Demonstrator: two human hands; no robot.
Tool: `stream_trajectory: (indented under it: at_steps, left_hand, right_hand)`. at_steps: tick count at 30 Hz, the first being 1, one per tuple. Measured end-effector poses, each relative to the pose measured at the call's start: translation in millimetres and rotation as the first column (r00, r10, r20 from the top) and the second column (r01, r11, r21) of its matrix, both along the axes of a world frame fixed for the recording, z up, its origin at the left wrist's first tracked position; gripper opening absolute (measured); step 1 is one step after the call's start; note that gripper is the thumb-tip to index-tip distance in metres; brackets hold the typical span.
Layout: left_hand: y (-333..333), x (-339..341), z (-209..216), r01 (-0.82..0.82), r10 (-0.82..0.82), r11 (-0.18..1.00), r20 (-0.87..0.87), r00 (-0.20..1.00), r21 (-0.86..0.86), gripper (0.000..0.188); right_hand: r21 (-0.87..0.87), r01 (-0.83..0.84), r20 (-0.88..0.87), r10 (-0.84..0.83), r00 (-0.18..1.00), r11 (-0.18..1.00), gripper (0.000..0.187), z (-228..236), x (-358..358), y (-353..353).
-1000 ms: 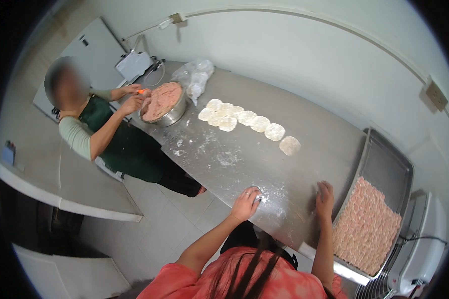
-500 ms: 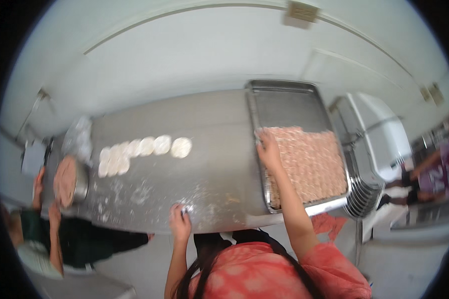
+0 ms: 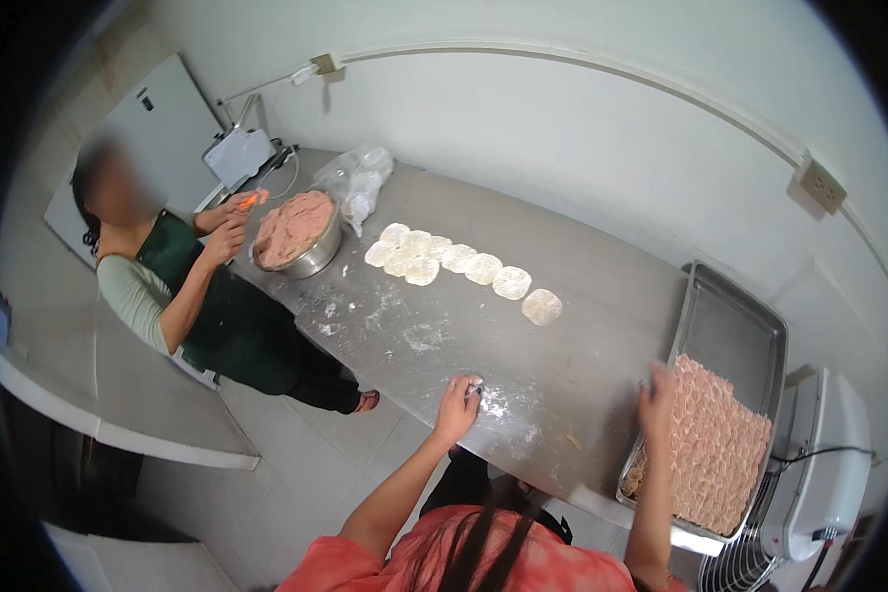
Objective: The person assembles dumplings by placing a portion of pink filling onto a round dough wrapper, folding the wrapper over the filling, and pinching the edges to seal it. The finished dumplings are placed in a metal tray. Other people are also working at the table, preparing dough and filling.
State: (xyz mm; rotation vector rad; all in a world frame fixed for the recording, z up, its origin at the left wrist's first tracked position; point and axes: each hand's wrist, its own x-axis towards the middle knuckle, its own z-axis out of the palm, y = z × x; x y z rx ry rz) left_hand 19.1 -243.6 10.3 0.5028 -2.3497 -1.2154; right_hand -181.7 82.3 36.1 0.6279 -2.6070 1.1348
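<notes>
The pale round discs (image 3: 482, 268) lay flat in close rows on the steel table (image 3: 582, 365), a layout that presumably left each one exposed; the last disc stood just apart, toward 1 o'clock from the left hand (image 3: 456, 407). White powder (image 3: 495, 403) was spread at 3 o'clock from that hand, probably to limit sticking. The pink pieces (image 3: 715, 449) were packed tightly in the rimmed tray (image 3: 730, 311), which likely kept them from shifting. The metal bowl (image 3: 318, 259) of pink mixture stood toward 10 to 11 o'clock, apparently so placed for the co-worker's (image 3: 232, 306) reach. The left fingers were curled around a small dark object, kind unclear (image 3: 475, 389), which sat at the 1 o'clock side of the hand, near the table's edge. The right hand (image 3: 657, 400) was positioned beside the tray, its blurred fingers directed toward 12 o'clock; whether they were open, closed or gripping anything could not be determined. The pink pieces extended from 3 to 5 o'clock of those fingers; contact could not be confirmed.
</notes>
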Motion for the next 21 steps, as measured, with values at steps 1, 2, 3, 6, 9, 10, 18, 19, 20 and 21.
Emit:
stream_trajectory:
  at_steps: [1,2,3,6,9,10,18,19,20,21]
  left_hand:
    - [-5.8,0.3,4.0,-0.078,0.078,0.997,0.009,0.997,-0.007,0.023]
    - [-10.6,-2.9,6.5,-0.143,0.143,0.990,0.014,0.990,-0.009,0.023]
    - [-14.2,-7.1,9.7,-0.205,0.206,0.979,0.026,0.978,-0.013,0.023]
    - [-47.1,-6.4,-4.1,-0.300,0.300,0.952,0.011,0.954,0.057,0.023]
    - [-76.4,-5.0,0.0,-0.374,0.372,0.927,0.038,0.927,0.039,0.023]
    - [-87.3,-3.3,-2.6,-0.383,0.382,0.924,0.049,0.923,-0.001,0.023]
    - [-154.9,12.5,-19.8,-0.428,0.428,0.903,0.122,0.895,-0.031,0.021]
    - [-156.0,12.7,-18.6,-0.423,0.421,0.906,0.132,0.897,-0.011,0.020]
    - [-156.3,11.4,-16.7,-0.432,0.433,0.901,0.117,0.894,-0.031,0.019]
    - [-154.6,9.2,-14.2,-0.438,0.441,0.897,0.106,0.891,-0.051,0.019]
  right_hand:
    - [-0.031,-0.023,0.066,0.025,0.998,0.999,0.046,-2.7,20.4,-21.2]
    - [-0.021,-0.041,0.106,0.043,0.993,0.999,0.046,-8.6,34.2,-33.9]
    - [-0.011,-0.056,0.153,0.058,0.987,0.998,0.047,-13.4,43.2,-43.4]
    - [-0.032,-0.035,0.216,0.041,0.975,0.999,0.046,-23.2,68.3,-75.8]
    - [0.061,-0.017,0.129,0.009,0.992,0.998,0.045,-31.2,76.5,-86.3]
    - [0.073,-0.008,0.124,-0.001,0.992,0.997,0.044,-32.7,76.9,-86.8]
    - [0.132,0.035,0.120,-0.051,0.991,0.991,0.041,-28.9,78.0,-92.8]
    - [0.140,0.035,0.120,-0.052,0.991,0.990,0.041,-28.4,77.8,-93.6]
    - [0.149,0.036,0.121,-0.054,0.991,0.988,0.041,-27.1,77.7,-94.1]
    - [0.160,0.041,0.123,-0.061,0.991,0.986,0.040,-25.6,78.7,-94.0]
